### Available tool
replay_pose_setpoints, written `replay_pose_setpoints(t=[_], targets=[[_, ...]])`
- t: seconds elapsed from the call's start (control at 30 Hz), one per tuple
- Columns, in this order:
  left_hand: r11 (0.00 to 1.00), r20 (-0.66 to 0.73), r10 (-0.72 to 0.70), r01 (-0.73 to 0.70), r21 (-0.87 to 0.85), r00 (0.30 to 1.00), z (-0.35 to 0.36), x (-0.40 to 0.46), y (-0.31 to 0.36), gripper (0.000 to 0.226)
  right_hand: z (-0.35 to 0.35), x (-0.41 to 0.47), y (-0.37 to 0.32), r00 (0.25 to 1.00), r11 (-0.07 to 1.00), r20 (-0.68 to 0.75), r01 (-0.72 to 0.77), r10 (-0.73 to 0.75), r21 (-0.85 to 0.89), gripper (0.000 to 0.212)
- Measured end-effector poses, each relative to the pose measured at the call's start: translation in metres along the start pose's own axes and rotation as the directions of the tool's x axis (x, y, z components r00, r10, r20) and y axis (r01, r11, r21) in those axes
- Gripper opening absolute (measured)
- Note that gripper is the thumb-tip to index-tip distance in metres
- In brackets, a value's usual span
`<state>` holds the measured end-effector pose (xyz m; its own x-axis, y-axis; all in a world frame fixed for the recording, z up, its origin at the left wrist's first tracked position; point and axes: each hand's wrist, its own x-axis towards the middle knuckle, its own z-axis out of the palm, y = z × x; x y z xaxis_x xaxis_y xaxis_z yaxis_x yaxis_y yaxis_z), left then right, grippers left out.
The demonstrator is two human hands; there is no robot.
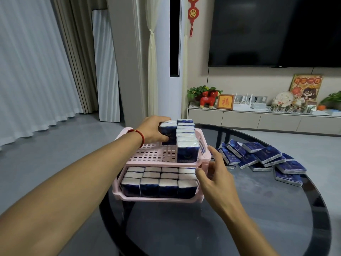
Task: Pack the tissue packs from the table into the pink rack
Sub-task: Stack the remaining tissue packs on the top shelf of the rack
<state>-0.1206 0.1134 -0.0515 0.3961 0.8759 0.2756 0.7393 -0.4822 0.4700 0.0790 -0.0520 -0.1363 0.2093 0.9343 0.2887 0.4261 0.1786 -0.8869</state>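
Observation:
A two-tier pink rack (147, 157) stands on the dark glass table (239, 209). Its lower tier is packed with upright blue-and-white tissue packs (158, 187). In the upper tier a row of packs (186, 139) lines the right side. My left hand (155, 132) grips one upright tissue pack (168, 134) at the back of the upper tier, beside that row. My right hand (215, 172) is spread, fingers straight, touching the rack's right front corner post. A loose pile of packs (262, 157) lies on the table to the right.
The rack sits near the table's left edge, with grey floor beyond. Behind the table a low cabinet (258, 121) carries ornaments and plants under a wall-mounted TV (276, 30). Curtains hang at the left.

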Motion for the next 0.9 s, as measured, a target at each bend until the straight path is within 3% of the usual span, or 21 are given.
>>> replay_pose_setpoints(t=[0.1,0.23,0.33,0.5,0.6,0.67,0.73,0.83,0.9], targets=[[0.999,0.030,-0.050,0.050,-0.019,0.998,0.000,0.003,-0.001,0.049,0.000,0.000,0.000,1.000,1.000,0.000,0.004,-0.004,-0.008,0.069],[0.991,0.078,-0.131,0.131,-0.002,0.988,0.004,0.003,-0.003,0.092,0.000,0.000,0.002,1.000,1.000,0.000,0.013,-0.013,0.001,0.069],[0.986,0.083,-0.165,0.165,0.005,0.983,0.006,0.001,-0.001,0.111,-0.001,0.000,0.003,1.000,1.000,0.005,0.025,-0.025,0.002,0.068],[0.979,0.124,-0.202,0.203,0.008,0.971,-0.002,-0.004,0.006,0.122,-0.001,-0.005,0.004,0.998,0.998,0.006,0.059,-0.059,0.012,0.064],[0.969,0.145,-0.218,0.232,-0.089,0.965,-0.012,-0.017,0.020,0.118,-0.006,-0.002,0.013,1.000,0.994,0.010,-0.003,0.002,0.113,0.051],[0.982,-0.007,-0.186,0.185,-0.046,0.983,-0.018,-0.030,0.032,0.106,-0.011,0.005,0.029,0.997,0.992,-0.050,-0.060,0.066,0.110,0.043],[0.998,-0.261,-0.048,0.053,0.014,0.964,-0.018,-0.048,0.047,0.081,-0.015,0.013,0.050,0.986,0.994,-0.126,-0.104,0.105,0.016,0.040],[0.986,-0.565,0.142,-0.166,0.008,0.813,0.001,-0.087,0.082,0.048,-0.019,0.025,0.082,0.977,0.956,-0.166,-0.169,0.132,-0.239,0.035],[0.954,-0.632,0.232,-0.299,0.001,0.739,0.027,-0.112,0.106,0.034,-0.019,0.033,0.101,0.976,0.908,-0.152,-0.204,0.158,-0.365,0.035]])
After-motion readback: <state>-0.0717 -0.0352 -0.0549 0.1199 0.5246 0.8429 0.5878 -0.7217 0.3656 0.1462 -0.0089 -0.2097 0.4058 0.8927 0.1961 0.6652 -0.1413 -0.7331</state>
